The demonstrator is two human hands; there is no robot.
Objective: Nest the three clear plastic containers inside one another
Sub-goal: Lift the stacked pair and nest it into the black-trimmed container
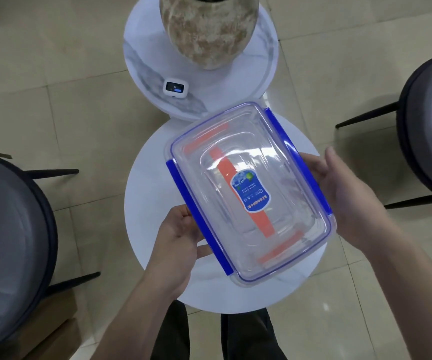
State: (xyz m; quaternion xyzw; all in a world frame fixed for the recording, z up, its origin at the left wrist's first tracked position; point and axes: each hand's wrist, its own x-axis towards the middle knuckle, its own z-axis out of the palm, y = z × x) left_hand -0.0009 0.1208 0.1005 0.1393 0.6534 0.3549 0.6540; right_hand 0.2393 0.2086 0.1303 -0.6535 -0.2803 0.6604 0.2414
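A person's left hand [181, 240] and right hand [339, 185], well apart, clasp the two long sides of a large clear rectangular plastic container with blue clip handles [248, 193], held over a round white table [152, 203]. Through its lid, smaller clear boxes with orange clips [240, 193] appear already nested inside, so the task looks nearly complete. Setting it down well means keeping it level, lowering it squarely onto the tabletop's centre, then pressing the blue clips home. The container's long axis runs diagonally, from upper left, near a marble-patterned side table [142, 61], to lower right, lid facing up
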